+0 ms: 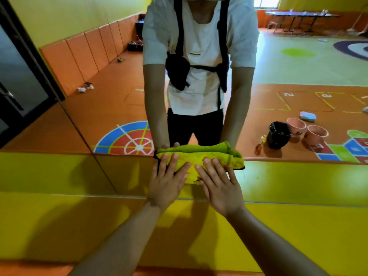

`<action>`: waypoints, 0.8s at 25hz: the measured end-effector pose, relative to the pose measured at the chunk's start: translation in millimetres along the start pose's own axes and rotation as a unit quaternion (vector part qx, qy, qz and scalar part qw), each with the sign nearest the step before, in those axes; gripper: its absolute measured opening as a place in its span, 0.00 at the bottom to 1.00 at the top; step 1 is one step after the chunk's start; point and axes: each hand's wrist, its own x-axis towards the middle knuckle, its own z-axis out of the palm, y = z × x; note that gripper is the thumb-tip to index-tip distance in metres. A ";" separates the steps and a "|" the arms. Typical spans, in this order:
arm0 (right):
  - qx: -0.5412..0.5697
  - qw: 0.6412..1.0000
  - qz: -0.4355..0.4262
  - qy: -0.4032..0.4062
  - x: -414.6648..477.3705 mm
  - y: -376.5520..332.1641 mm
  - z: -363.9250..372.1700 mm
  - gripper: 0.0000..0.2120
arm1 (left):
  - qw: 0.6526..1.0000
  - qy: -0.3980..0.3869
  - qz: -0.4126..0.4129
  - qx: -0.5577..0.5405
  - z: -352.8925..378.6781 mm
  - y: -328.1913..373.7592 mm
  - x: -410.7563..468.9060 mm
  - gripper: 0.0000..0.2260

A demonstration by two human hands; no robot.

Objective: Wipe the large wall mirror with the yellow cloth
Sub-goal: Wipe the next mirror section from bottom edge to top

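The large wall mirror (278,72) fills the view. Wiping appears to be in hand at its lower edge, where the folded yellow cloth (201,161) sits against the glass, its long axis running left to right along that edge. The left hand (167,184) and right hand (219,188) press it side by side, fingers straight and flat. The next move probably calls for an even sideways slide.

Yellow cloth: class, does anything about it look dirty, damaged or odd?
Yes. The yellow cloth, pressed to the mirror by the left hand and right hand, shows dark smudges and specks near its right end; it looks soiled.
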 end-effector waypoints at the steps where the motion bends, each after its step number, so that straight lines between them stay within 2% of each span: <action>1: 0.003 1.000 0.007 -0.024 -17.2 -3.8 6.2 0.26 | 1.000 -0.024 -0.006 -0.005 4.4 4.3 -17.7 0.26; 4: 0.017 0.995 0.039 -0.087 -58.9 -15.6 23.1 0.27 | 0.995 -0.099 -0.016 -0.023 12.4 17.2 -57.7 0.24; 9: 0.047 0.981 0.083 -0.167 -112.9 -40.1 50.3 0.28 | 0.983 -0.184 -0.022 -0.007 28.7 37.8 -114.1 0.28; 15: 0.060 0.956 0.120 -0.261 -141.5 -67.2 54.8 0.30 | 0.935 -0.344 -0.079 -0.034 9.4 62.3 -139.4 0.26; 17: 0.071 0.952 0.130 -0.268 -141.7 -70.6 51.0 0.30 | 0.938 -0.332 -0.081 -0.064 4.6 63.2 -138.6 0.23; 20: 0.086 0.951 0.118 -0.271 -139.7 -66.4 44.2 0.27 | 0.955 -0.256 -0.125 -0.083 1.7 62.1 -129.3 0.16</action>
